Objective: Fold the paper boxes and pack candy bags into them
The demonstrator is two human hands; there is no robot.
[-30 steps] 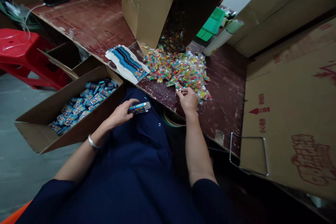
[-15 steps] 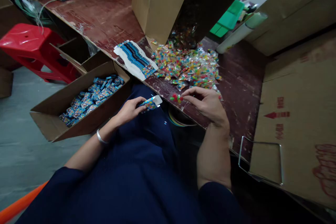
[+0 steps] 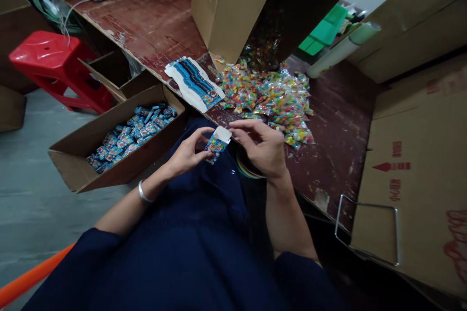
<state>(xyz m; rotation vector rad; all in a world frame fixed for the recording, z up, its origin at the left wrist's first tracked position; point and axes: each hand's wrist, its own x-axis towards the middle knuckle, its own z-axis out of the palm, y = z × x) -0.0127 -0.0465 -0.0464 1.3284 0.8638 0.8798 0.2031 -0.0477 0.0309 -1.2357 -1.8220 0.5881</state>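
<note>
My left hand [image 3: 188, 153] grips a small blue printed candy box [image 3: 216, 146] between thumb and fingers, above my lap. The box's white end flap stands up at the top. Close against that flap, my right hand [image 3: 263, 148] has its thumb and forefinger pinched together. Whatever those fingertips hold is hidden. Beyond the hands, small clear bags of colourful candy [image 3: 277, 95] lie heaped on the dark red table [image 3: 328, 131]. A fanned stack of flat blue-and-white boxes [image 3: 195, 82] lies left of the heap, at the table's edge.
A long open carton [image 3: 73, 167] at my left holds many small blue boxes [image 3: 127, 138]. Behind it is a red plastic stool [image 3: 54, 58]. A tall carton [image 3: 226, 5] stands behind the candy heap. To the right are a large carton [image 3: 419, 131] and a metal wire frame [image 3: 397, 233].
My right hand has moved left from the table to the box's flap. The red-and-green candy bag in its fingers no longer shows. The left hand has tilted the box more upright.
</note>
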